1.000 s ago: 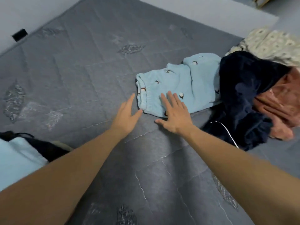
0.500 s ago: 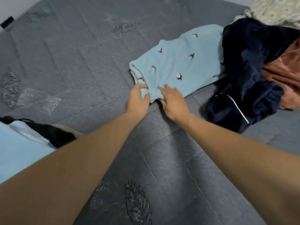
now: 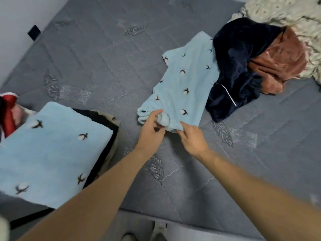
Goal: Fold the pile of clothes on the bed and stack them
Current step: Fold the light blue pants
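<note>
1. The light blue fleece bottoms (image 3: 180,89) with the little bird print lie in the middle of the bed (image 3: 97,54), but they're no longer the tidy flat packet they were a second ago. Back then both hands were just resting flat at the near edge. Now the waistband end is bunched up and pulled toward the person, and the rest trails off diagonally toward the unfolded pile.

2. Hands: the left hand (image 3: 150,131) has its fingers curled round a wad of the waistband, and the right hand (image 3: 192,138) is pinching the same edge just beside it. So both are clamped on the bottoms, close together, almost touching.

3. My read is that the piece is being dragged or lifted off toward the stack, not refolded, though it's gone a bit sloppy, so it might need squaring up again.

4. The far end of the bottoms touches the dark navy garment (image 3: 241,66) with white piping, which slumps against a rust-coloured satin piece (image 3: 278,61). Behind those is a cream patterned fabric (image 3: 286,13). All of that is unfolded, so there's plenty left.

5. The stack (image 3: 52,150) sits at the near left, with a matching blue bird-print piece on top and dark layers under it. Something red (image 3: 7,112) sits beyond it at the edge, can't tell what.
</note>
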Tool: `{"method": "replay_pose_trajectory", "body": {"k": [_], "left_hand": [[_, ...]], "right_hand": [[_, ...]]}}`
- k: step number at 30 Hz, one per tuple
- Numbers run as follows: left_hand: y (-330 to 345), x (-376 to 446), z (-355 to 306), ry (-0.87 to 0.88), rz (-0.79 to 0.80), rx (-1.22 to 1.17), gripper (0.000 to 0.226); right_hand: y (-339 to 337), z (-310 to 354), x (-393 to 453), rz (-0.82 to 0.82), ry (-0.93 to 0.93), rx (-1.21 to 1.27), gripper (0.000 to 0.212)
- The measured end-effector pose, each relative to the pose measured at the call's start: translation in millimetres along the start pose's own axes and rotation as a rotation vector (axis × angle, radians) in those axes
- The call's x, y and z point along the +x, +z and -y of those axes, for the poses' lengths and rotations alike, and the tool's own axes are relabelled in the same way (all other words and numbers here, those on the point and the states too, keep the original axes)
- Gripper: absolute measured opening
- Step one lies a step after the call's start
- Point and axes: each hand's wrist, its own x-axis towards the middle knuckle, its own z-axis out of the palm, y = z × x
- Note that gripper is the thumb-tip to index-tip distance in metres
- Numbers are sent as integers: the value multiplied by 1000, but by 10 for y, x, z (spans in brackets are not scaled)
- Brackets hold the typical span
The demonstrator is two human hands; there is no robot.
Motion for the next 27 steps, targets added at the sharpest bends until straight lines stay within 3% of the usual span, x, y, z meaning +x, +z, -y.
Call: {"method": "replay_pose_trajectory", "body": {"k": [5, 10, 16, 18, 20, 23, 27], "left_hand": [[-22, -606, -173, 52, 22, 35, 71], [194, -1049, -31, 70, -103, 74, 64], [283, -1207, 505, 53, -208, 424, 83], [258, -1175, 655, 3, -191, 519, 92], [240, -1144, 763, -77, -52, 427, 101], [251, -1109, 824, -101, 175, 254, 79], [339, -1052, 765, 13, 182, 470, 30]], "right_hand": [[-140, 382, -661, -80, 96, 225, 12], [-158, 385, -1239, -86, 194, 443, 10], [29, -159, -1754, -50, 245, 573, 14], [87, -358, -1875, -33, 289, 610, 20], [102, -511, -1966, -21, 334, 660, 31], [49, -665, -2012, -16, 395, 716, 35], [-50, -776, -2008, 44, 480, 768, 25]]}}
